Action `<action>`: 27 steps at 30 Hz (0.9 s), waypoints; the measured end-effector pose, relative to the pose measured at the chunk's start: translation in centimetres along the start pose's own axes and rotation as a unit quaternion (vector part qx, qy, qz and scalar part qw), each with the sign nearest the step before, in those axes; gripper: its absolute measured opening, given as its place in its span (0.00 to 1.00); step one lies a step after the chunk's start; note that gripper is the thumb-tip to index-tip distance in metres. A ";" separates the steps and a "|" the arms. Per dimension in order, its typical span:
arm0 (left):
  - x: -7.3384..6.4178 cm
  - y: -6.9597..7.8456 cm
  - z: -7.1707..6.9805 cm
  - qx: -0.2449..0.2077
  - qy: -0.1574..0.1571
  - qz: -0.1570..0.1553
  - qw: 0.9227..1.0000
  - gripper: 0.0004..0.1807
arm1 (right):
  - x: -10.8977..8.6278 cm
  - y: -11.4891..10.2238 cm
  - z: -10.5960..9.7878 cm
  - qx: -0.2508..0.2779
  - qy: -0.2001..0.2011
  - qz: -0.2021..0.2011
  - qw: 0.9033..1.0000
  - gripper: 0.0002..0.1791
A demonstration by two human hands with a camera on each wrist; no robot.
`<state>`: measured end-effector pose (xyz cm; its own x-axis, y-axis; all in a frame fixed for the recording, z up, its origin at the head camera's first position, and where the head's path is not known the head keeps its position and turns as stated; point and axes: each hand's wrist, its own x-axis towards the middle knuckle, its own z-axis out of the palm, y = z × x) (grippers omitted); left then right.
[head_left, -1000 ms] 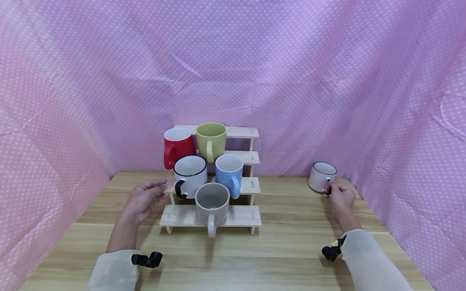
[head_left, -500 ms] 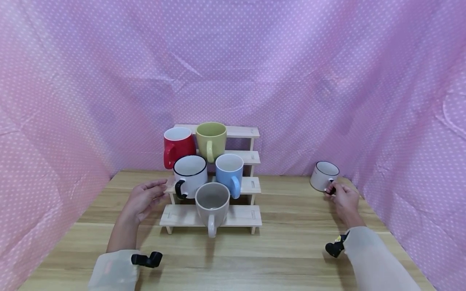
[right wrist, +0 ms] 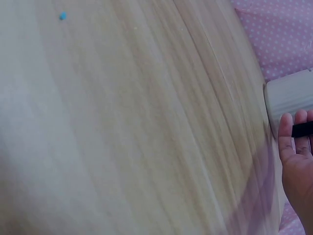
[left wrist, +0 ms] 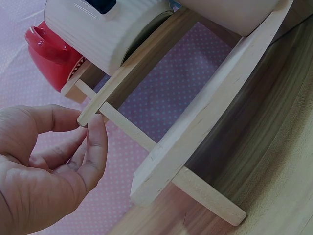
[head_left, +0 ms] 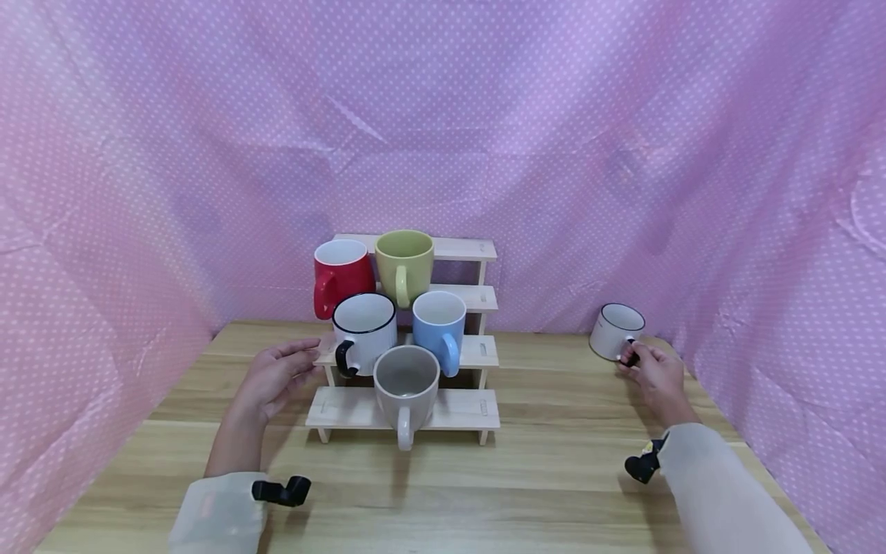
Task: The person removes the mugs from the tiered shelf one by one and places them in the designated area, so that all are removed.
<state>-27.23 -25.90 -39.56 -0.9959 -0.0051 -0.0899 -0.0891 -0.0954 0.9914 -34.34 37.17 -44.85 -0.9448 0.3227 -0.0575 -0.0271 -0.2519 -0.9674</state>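
At the left, my left hand [head_left: 279, 375] pinches the end of a tier of the wooden step shelf [head_left: 465, 408] between thumb and fingers; the left wrist view shows the fingertips [left wrist: 98, 128] against that board. At the far right, my right hand [head_left: 657, 377] grips the black handle of a white mug [head_left: 612, 336] with a black rim, upright at the table's back edge. In the right wrist view only part of this white mug [right wrist: 292, 96] shows. On the shelf stand a red mug [head_left: 343, 281], a green mug [head_left: 415, 271], a larger white mug [head_left: 370, 346], a blue mug [head_left: 434, 331] and a grey mug [head_left: 401, 400].
The wooden table [head_left: 540, 477] extends in front of and beside the shelf. A pink dotted cloth [head_left: 443, 138] hangs behind and at both sides. Each sleeve carries a small black mount [head_left: 282, 492]. A tiny blue speck [right wrist: 62, 16] lies on the table in the right wrist view.
My right hand and the white mug it holds have shifted slightly to the right. The left hand keeps its hold on the shelf, and the mugs there stay in place.
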 end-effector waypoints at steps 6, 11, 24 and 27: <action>0.0 0.1 0.0 -0.005 -0.008 -0.001 1.000 0.28 | -0.1 -0.2 -0.1 -0.020 0.000 0.005 1.000 0.13; 0.0 0.1 -0.1 -0.008 -0.006 0.001 1.000 0.28 | 0.0 -0.2 -0.3 -0.039 -0.010 0.001 0.999 0.11; 0.0 -0.1 0.0 -0.011 -0.004 0.005 1.000 0.28 | -0.5 -0.9 -0.4 -0.078 -0.014 -0.005 0.997 0.08; 0.0 0.0 0.0 -0.009 -0.003 0.002 1.000 0.28 | -0.5 -1.2 -0.4 -0.130 0.003 -0.017 0.991 0.06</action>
<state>-27.22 -25.91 -39.61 -0.9963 -0.0003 -0.0855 -0.0849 -0.1141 0.9898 -33.69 37.72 -43.76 -0.9431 0.3316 -0.0243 0.0265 0.0023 -0.9996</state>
